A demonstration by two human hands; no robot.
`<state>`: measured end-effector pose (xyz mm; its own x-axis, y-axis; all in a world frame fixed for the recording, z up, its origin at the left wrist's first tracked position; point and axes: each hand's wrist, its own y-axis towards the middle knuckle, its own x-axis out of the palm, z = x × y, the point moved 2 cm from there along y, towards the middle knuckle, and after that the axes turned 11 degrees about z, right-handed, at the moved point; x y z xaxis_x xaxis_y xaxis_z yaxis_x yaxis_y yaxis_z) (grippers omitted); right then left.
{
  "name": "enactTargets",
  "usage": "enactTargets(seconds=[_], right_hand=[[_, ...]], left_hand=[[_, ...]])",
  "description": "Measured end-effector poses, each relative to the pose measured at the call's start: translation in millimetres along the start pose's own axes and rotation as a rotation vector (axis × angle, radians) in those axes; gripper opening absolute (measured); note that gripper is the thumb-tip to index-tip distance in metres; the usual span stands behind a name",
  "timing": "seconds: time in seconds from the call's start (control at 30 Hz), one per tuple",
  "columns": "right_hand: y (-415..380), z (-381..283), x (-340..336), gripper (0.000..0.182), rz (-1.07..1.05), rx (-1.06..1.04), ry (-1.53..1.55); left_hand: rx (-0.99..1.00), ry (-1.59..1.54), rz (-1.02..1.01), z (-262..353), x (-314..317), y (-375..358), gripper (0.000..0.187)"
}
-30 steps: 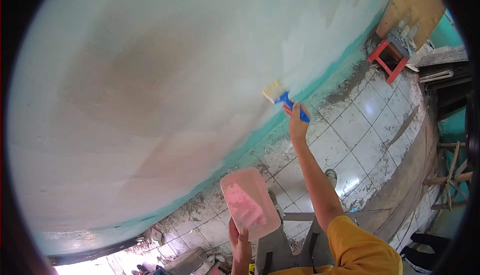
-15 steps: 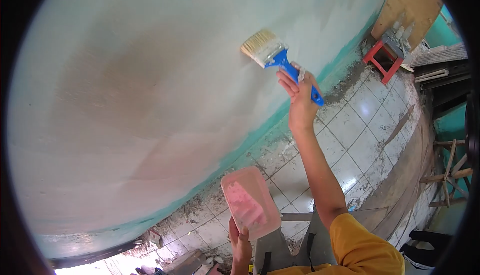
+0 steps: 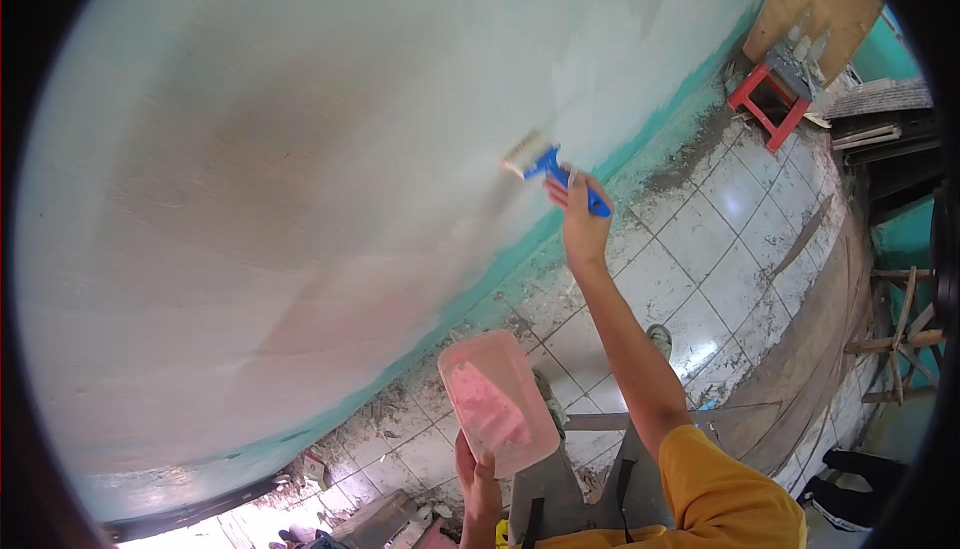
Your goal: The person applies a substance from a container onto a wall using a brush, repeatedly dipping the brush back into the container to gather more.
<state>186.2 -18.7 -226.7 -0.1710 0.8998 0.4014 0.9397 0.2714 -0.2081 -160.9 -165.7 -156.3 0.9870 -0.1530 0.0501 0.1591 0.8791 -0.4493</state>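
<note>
A wide paintbrush (image 3: 545, 163) with a blue handle is gripped in my right hand (image 3: 586, 224). Its pale bristles touch or nearly touch the wall (image 3: 330, 149), which is whitish with a teal band along its foot. Low in the view, my left hand (image 3: 481, 477) clasps the near end of a pink plastic tub (image 3: 549, 419). Pinkish-white paint (image 3: 488, 404) lies inside the tub, covering part of its bottom. Greyish and brownish patches show on the wall left of the brush.
White floor tiles (image 3: 655, 284), dirty and strewn with debris, run along the wall. A red stool (image 3: 769, 106) with bottles on it stands at upper right. Stacked boards (image 3: 880, 134) and a wooden trestle (image 3: 905, 339) are at the right. Scraps (image 3: 385, 521) lie at the bottom.
My right hand has swept the paintbrush down the wall toward the teal band, nearer to me. The tub in my left hand has hardly moved. My shoes now show below.
</note>
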Motion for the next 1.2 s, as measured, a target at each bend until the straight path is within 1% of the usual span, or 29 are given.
enactTargets(seconds=[0.07,0.1,0.17,0.2,0.27,0.3,0.37,0.4,0.43,0.47,0.57,0.6,0.67,0.7,0.77,0.8,0.87,0.97,1.0,1.07,1.1,1.13,1.17,1.2], right_hand=[[-10.5,-56.8,21.4,0.038,-0.08,-0.129,0.145],[-12.6,-67.0,22.1,0.038,-0.081,-0.129,0.142],[-15.0,-76.4,22.3,0.039,-0.093,-0.123,0.264],[-13.0,-64.3,19.8,0.039,-0.097,-0.119,0.264],[-4.6,-9.4,6.0,0.04,-0.069,-0.003,0.257],[-1.0,18.0,-5.2,0.04,-0.067,0.001,0.257],[6.7,77.4,-31.7,0.047,-0.03,0.067,0.107],[8.6,107.5,-44.2,0.047,-0.032,0.07,0.107],[11.1,135.3,-56.3,0.045,0.01,0.102,0.069],[14.3,148.1,-64.3,0.042,0.052,0.134,0.03],[19.3,147.7,-67.1,0.043,0.06,0.145,-0.051],[16.6,134.4,-60.5,0.043,0.058,0.145,-0.05],[6.3,70.5,-33.3,0.041,0.016,0.068,0.028],[3.4,41.0,-19.2,0.041,0.015,0.066,0.028],[-0.5,-18.1,6.0,0.04,-0.085,-0.102,0.071],[-2.3,-40.8,9.9,0.04,-0.085,-0.102,0.071],[-3.7,-69.5,14.4,0.039,-0.112,-0.078,0.232],[10.7,-36.3,3.8,0.041,-0.119,-0.035,0.225],[15.6,-14.5,-3.9,0.041,-0.12,-0.038,0.227],[21.9,47.4,-26.3,0.041,-0.047,0.087,0.16],[25.9,76.8,-40.1,0.041,-0.045,0.085,0.163],[30.4,104.2,-55.5,0.04,-0.033,0.098,0.069],[33.1,115.5,-63.5,0.039,-0.02,0.111,-0.026],[34.4,110.3,-62.0,0.039,-0.018,0.106,-0.023]], left_hand=[[0.006,0.002,-0.012,5.0,4.8,-0.5,0.095],[0.004,0.001,-0.01,3.5,5.0,-0.9,0.095],[0.002,-0.032,-0.004,0.5,4.2,-0.4,0.095],[0.003,-0.032,0.002,0.3,4.9,-0.9,0.095],[0.02,-0.017,0.012,0.7,5.2,-1.1,0.095],[0.018,-0.014,0.014,-0.7,4.3,-0.8,0.095],[0.034,-0.008,0.026,-4.2,3.7,1.2,0.096],[0.034,-0.008,0.029,-5.9,3.4,1.6,0.096],[0.031,-0.01,0.033,-7.2,3.8,2.2,0.095],[0.028,-0.013,0.037,-8.3,4.9,2.2,0.095],[-0.005,-0.002,0.082,-11.9,4.9,-0.7,0.094],[-0.004,-0.002,0.084,-8.5,7.4,-2.7,0.094],[-0.009,-0.026,0.075,-1.8,15.3,-4.1,0.093],[-0.009,-0.028,0.075,-2.3,16.0,-3.4,0.093],[-0.013,-0.008,0.068,-5.4,14.9,-3.2,0.092],[-0.013,-0.008,0.067,-4.6,16.5,-3.0,0.092],[-0.007,-0.035,0.047,-2.4,20.2,-1.7,0.092],[0.002,-0.028,0.047,0.2,24.5,0.3,0.091],[0.006,-0.029,0.045,1.5,26.3,0.8,0.091],[-0.003,-0.041,0.03,4.9,28.9,1.9,0.089],[-0.001,-0.039,0.027,5.8,28.8,2.5,0.089],[-0.005,-0.037,0.018,6.9,29.1,2.1,0.088],[-0.008,-0.036,0.009,8.0,29.5,1.1,0.088],[-0.005,-0.036,0.004,8.2,29.8,1.4,0.088]])
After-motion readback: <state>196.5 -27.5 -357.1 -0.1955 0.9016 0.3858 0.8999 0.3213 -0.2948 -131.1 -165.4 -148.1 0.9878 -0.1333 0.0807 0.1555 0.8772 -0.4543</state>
